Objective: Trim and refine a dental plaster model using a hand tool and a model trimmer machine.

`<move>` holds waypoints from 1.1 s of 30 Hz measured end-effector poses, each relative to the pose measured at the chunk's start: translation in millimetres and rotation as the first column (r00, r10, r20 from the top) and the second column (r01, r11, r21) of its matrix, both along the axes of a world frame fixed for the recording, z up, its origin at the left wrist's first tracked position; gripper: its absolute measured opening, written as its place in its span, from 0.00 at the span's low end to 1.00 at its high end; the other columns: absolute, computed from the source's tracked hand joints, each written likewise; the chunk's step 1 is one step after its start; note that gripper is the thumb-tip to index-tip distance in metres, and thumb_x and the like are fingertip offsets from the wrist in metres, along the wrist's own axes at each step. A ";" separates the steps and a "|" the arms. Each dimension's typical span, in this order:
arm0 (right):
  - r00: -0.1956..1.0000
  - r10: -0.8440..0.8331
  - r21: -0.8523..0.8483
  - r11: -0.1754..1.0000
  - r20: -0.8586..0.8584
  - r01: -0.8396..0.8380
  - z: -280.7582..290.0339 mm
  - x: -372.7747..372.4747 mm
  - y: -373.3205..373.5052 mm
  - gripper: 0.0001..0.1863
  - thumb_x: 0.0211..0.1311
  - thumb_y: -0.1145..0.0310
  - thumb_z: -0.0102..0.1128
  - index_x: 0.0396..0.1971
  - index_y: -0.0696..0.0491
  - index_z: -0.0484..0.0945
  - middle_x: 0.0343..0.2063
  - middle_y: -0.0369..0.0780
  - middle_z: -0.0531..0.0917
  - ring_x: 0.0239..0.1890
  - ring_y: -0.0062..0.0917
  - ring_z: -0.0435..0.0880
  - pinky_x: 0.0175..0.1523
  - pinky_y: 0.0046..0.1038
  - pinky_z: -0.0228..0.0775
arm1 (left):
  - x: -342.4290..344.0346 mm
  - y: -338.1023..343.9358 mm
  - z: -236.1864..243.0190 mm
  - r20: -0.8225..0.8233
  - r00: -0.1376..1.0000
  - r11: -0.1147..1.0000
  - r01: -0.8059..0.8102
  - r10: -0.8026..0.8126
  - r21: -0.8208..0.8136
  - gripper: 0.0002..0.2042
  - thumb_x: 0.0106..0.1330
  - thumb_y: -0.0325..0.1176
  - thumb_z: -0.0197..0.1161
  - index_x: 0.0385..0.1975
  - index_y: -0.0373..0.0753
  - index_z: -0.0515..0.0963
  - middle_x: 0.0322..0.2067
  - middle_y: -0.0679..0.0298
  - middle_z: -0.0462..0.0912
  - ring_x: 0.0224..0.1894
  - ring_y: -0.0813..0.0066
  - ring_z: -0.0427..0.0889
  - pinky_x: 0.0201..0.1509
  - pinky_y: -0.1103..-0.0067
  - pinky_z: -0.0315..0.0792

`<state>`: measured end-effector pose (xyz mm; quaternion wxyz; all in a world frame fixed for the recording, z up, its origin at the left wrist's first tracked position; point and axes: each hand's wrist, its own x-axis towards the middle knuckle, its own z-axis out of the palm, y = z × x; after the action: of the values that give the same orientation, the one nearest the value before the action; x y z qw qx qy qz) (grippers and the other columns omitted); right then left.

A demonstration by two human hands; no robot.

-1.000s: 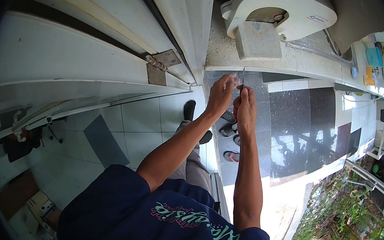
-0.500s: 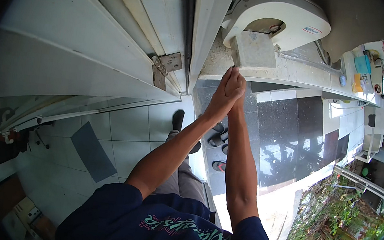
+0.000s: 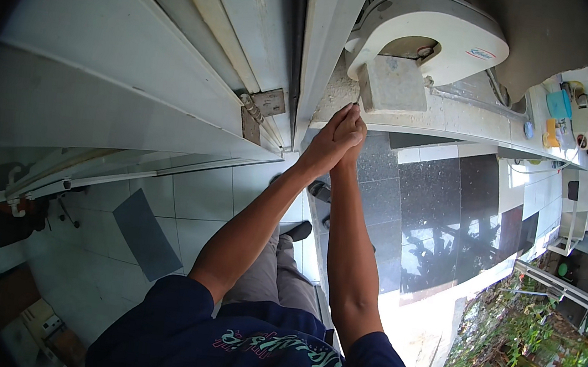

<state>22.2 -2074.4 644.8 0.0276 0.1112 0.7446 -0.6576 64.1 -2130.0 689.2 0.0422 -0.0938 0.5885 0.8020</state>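
Both arms stretch forward, and my left hand (image 3: 329,143) and my right hand (image 3: 353,148) are closed together. My left fingers lie against the right hand. A tiny dark tip shows at the fingertips, but what it belongs to is hidden. The hands are at the near edge of a counter (image 3: 450,126), just short of a pale grey rectangular block (image 3: 395,84); I cannot tell whether the tip touches it. Behind the block stands a white rounded appliance (image 3: 458,54) with an opening in its front.
A white door (image 3: 142,60) with a metal hinge (image 3: 268,102) stands at the left. Right of the appliance is a metal sink (image 3: 519,103), with a blue container (image 3: 559,104) farther along. A grey mat (image 3: 147,235) lies on white tiles; dark tiles (image 3: 429,190) and plants are on the right.
My clasped hands have shifted slightly left relative to the block. My feet have moved, and the view has turned a little.
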 end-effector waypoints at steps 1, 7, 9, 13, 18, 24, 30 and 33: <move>0.999 -0.002 0.032 0.999 -0.035 0.004 1.7 8.7 2.3 0.24 0.70 0.53 0.43 0.27 0.60 0.72 0.20 0.48 0.78 0.26 0.41 0.78 0.32 0.40 0.64 | 9.3 2.9 -3.6 -0.076 0.997 0.986 -0.020 0.007 -0.163 0.31 0.65 0.40 0.57 0.65 0.34 0.60 0.65 0.51 0.62 0.68 0.62 0.60 0.71 0.72 0.52; 0.998 0.045 0.265 0.964 -0.037 -0.033 21.0 60.4 37.5 0.19 0.69 0.56 0.49 0.33 0.59 0.73 0.28 0.47 0.81 0.31 0.32 0.78 0.37 0.29 0.68 | 37.7 15.1 -4.2 0.092 0.989 0.980 -0.099 0.116 -0.174 0.29 0.68 0.45 0.56 0.63 0.33 0.63 0.58 0.48 0.69 0.58 0.61 0.72 0.62 0.71 0.65; 0.998 0.062 0.314 0.947 0.027 -0.068 29.1 53.7 41.4 0.19 0.68 0.56 0.47 0.35 0.60 0.73 0.32 0.54 0.82 0.36 0.43 0.82 0.42 0.35 0.69 | 32.3 15.1 5.2 0.084 0.989 0.979 -0.106 0.122 -0.173 0.29 0.68 0.45 0.56 0.64 0.33 0.62 0.56 0.49 0.72 0.56 0.62 0.74 0.60 0.73 0.67; 0.990 0.139 0.051 0.989 0.040 -0.141 38.0 42.7 43.1 0.18 0.69 0.59 0.45 0.34 0.61 0.73 0.27 0.48 0.79 0.31 0.34 0.78 0.39 0.33 0.68 | 26.6 14.7 22.4 0.128 0.992 0.992 -0.002 0.018 -0.123 0.30 0.68 0.45 0.55 0.66 0.37 0.62 0.57 0.55 0.73 0.59 0.70 0.71 0.63 0.78 0.61; 0.973 0.155 0.129 0.983 -0.170 -0.133 33.6 42.7 36.0 0.17 0.69 0.61 0.44 0.31 0.61 0.72 0.23 0.43 0.74 0.27 0.28 0.71 0.36 0.32 0.65 | 28.0 20.0 25.9 0.145 0.989 0.996 0.026 -0.013 -0.090 0.33 0.66 0.45 0.56 0.68 0.36 0.57 0.61 0.52 0.68 0.62 0.67 0.68 0.65 0.75 0.59; 0.985 0.129 0.130 0.985 -0.116 -0.114 22.0 -3.6 14.4 0.19 0.70 0.59 0.44 0.25 0.57 0.71 0.18 0.38 0.73 0.22 0.24 0.71 0.26 0.32 0.62 | -13.3 12.0 20.1 -0.076 0.982 0.950 -0.188 0.174 -0.250 0.36 0.56 0.42 0.62 0.63 0.31 0.62 0.55 0.43 0.71 0.58 0.52 0.72 0.64 0.69 0.63; 0.988 0.093 0.077 0.993 -0.119 -0.084 9.0 -3.9 10.3 0.19 0.70 0.59 0.44 0.25 0.58 0.71 0.18 0.38 0.73 0.22 0.24 0.71 0.27 0.32 0.62 | -15.1 4.8 25.0 0.003 0.991 0.942 -0.126 0.134 -0.311 0.32 0.54 0.41 0.62 0.58 0.29 0.65 0.53 0.45 0.74 0.57 0.57 0.73 0.63 0.72 0.64; 0.982 0.127 0.126 0.986 -0.143 -0.109 3.5 -5.9 8.1 0.19 0.70 0.59 0.44 0.25 0.58 0.71 0.19 0.38 0.74 0.22 0.25 0.71 0.27 0.32 0.62 | -17.7 4.1 27.8 0.037 0.991 0.952 -0.114 0.129 -0.286 0.31 0.55 0.41 0.61 0.58 0.29 0.66 0.52 0.45 0.74 0.56 0.58 0.74 0.63 0.72 0.64</move>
<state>16.3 -2066.4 648.3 0.0038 0.0182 0.7874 -0.6162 46.4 -2126.0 717.1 -0.0047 -0.1571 0.6887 0.7078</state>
